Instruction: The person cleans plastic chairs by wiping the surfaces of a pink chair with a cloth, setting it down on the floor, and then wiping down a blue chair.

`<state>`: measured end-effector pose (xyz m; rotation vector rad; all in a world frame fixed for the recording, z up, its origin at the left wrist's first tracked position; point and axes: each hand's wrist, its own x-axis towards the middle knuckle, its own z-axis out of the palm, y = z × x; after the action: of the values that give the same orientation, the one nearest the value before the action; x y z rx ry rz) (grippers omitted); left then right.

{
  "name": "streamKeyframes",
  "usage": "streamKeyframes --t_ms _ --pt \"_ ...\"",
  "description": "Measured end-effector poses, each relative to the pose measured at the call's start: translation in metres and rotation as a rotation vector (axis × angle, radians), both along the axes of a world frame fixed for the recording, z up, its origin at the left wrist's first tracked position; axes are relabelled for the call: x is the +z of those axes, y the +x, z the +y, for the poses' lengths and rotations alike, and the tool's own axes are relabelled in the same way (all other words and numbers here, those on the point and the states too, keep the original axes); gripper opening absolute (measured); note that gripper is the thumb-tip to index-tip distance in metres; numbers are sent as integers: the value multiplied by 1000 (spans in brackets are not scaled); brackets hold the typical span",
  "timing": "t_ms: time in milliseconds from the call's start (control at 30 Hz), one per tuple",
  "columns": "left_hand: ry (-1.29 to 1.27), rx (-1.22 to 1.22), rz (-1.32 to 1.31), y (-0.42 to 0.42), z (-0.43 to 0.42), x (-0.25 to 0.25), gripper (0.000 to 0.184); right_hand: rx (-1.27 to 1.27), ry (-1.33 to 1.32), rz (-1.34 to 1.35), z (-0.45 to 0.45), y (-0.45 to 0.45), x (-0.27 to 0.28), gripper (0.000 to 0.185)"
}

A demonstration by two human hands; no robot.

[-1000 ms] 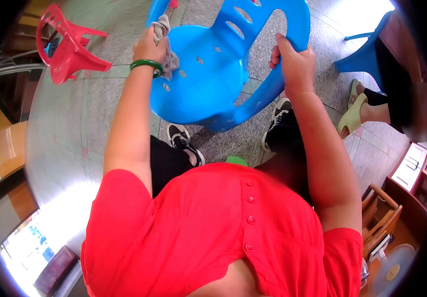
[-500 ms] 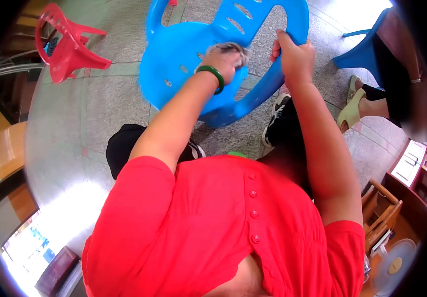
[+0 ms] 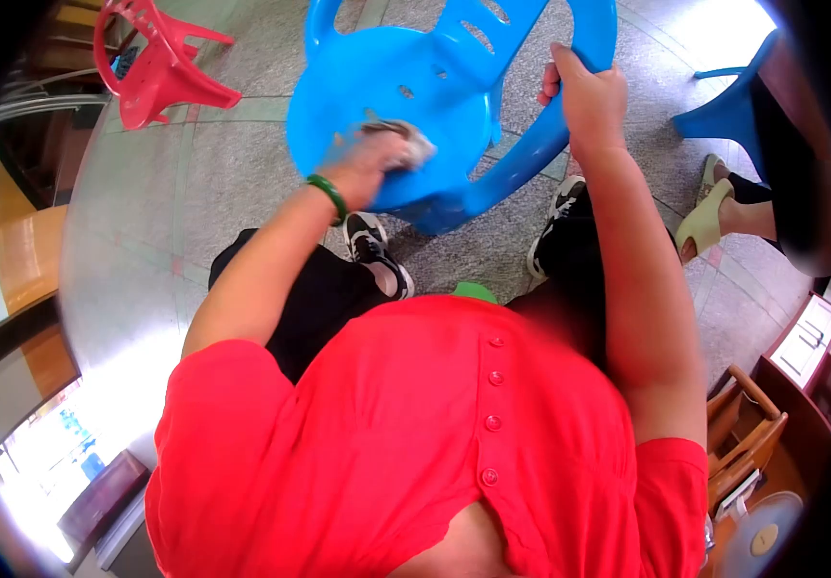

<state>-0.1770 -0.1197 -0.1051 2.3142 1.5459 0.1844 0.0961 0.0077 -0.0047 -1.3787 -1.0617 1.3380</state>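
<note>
A blue plastic chair (image 3: 357, 82) with slots in its seat and back stands in front of me. My left hand (image 3: 362, 166), with a green bangle at the wrist, is closed on a crumpled greyish cloth (image 3: 415, 149). It presses the cloth on the near part of the seat, slightly blurred by motion. My right hand (image 3: 593, 108) wraps around the chair's armrest (image 3: 542, 135) on the right, thumb on top.
A red plastic chair (image 3: 160, 72) stands at the upper left. At the right, another person's sandalled foot (image 3: 704, 223) is beside a second blue chair (image 3: 724, 120). A wooden rack (image 3: 745, 424) and a round fan-like disc (image 3: 764, 539) are at the lower right.
My left hand has slid the cloth from beside the backrest toward the near left part of the seat. My right hand keeps its grip on the armrest.
</note>
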Motion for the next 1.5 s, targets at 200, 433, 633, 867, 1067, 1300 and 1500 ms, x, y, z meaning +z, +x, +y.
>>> streamKeyframes --t_ms 200,433,633,867,1067,1300,1500 --pt "47 730 7 -78 52 -5 30 -10 2 -47 3 0 -3 24" --pt "-59 360 169 77 89 -31 30 -107 35 -10 2 -8 6 17" --pt "2 160 -73 89 16 -10 39 -66 33 -9 6 -5 0 17" --pt "44 446 8 7 -20 -19 29 -59 24 33 4 -5 0 16" --pt "-86 784 12 -44 1 0 44 -42 2 -5 6 -5 1 15" --pt "-340 587 238 57 -12 9 46 -53 82 21 7 -6 -7 16" --pt "9 324 10 82 -33 -27 52 -136 81 71 3 -14 -4 15"
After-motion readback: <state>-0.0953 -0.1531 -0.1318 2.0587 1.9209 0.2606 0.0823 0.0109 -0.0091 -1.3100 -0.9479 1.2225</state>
